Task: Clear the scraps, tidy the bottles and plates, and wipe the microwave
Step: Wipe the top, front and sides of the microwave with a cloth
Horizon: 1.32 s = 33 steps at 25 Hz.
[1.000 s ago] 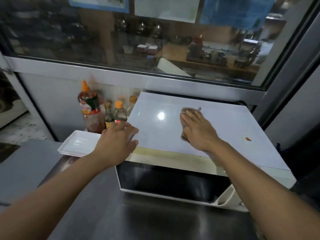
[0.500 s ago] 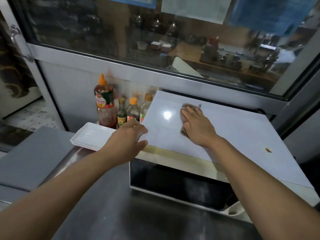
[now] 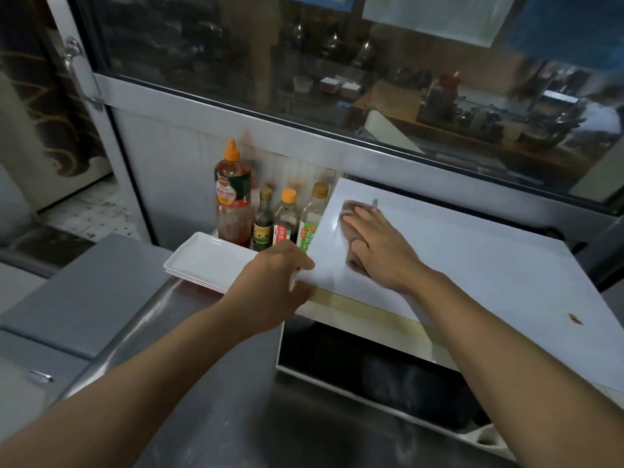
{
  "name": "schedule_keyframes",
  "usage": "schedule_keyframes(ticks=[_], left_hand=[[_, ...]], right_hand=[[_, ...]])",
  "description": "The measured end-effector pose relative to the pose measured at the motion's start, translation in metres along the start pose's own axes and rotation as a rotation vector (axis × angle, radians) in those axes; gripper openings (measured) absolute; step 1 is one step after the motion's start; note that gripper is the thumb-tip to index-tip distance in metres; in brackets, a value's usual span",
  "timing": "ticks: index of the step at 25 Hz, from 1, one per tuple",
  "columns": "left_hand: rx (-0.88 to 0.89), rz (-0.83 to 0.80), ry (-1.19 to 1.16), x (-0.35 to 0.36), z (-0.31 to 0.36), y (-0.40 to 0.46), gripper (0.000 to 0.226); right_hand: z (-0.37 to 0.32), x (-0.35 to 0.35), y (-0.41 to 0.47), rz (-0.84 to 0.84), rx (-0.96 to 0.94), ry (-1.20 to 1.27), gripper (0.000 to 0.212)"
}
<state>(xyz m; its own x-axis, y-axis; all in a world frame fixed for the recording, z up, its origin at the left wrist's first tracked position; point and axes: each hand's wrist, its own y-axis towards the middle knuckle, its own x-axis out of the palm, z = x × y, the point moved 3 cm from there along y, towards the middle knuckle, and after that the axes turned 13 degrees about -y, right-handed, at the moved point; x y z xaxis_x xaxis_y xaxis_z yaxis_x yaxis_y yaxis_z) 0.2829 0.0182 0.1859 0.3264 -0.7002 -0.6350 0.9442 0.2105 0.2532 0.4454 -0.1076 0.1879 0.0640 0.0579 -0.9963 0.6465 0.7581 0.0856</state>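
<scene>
Wiping the microwave (image 3: 472, 265) top, my right hand (image 3: 378, 246) presses the cloth (image 3: 351, 217) flat-fingered while my left hand (image 3: 280, 268) grips its corner; next, sweep toward that scrap (image 3: 574, 318).

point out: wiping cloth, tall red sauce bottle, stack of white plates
wiping cloth (image 3: 347, 211): head view, far end beyond the fingertips.
tall red sauce bottle (image 3: 233, 197): head view, label.
stack of white plates (image 3: 206, 261): head view, top plate's flat.
</scene>
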Motion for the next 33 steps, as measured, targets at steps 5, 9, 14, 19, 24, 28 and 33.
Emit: schedule_keyframes(ticks=[5,9,14,19,24,28,33], left_hand=[[-0.017,0.008,-0.04,-0.007,-0.003,-0.007,0.027],[-0.004,-0.026,-0.035,-0.012,-0.006,-0.006,0.024],[-0.032,-0.015,-0.048,-0.02,-0.018,-0.003,0.021],[-0.082,0.042,-0.035,-0.028,-0.025,-0.008,0.02],[-0.015,0.015,-0.034,-0.044,-0.029,-0.023,0.018],[0.058,-0.026,-0.001,-0.05,-0.03,-0.028,0.019],[0.001,-0.041,0.002,-0.045,-0.027,-0.018,0.026]], right_hand=[[-0.032,0.012,-0.028,0.093,-0.181,-0.038,0.054],[-0.031,0.008,-0.019,0.052,-0.242,0.057,0.056],[-0.008,0.005,0.065,0.013,-0.106,0.036,0.035],[-0.03,0.006,0.066,0.037,-0.149,0.038,0.015],[-0.077,0.0,0.012,0.038,-0.254,0.012,0.022],[-0.102,0.0,-0.036,0.098,-0.259,-0.071,0.02],[-0.111,0.012,-0.078,0.233,-0.117,-0.325,0.045]])
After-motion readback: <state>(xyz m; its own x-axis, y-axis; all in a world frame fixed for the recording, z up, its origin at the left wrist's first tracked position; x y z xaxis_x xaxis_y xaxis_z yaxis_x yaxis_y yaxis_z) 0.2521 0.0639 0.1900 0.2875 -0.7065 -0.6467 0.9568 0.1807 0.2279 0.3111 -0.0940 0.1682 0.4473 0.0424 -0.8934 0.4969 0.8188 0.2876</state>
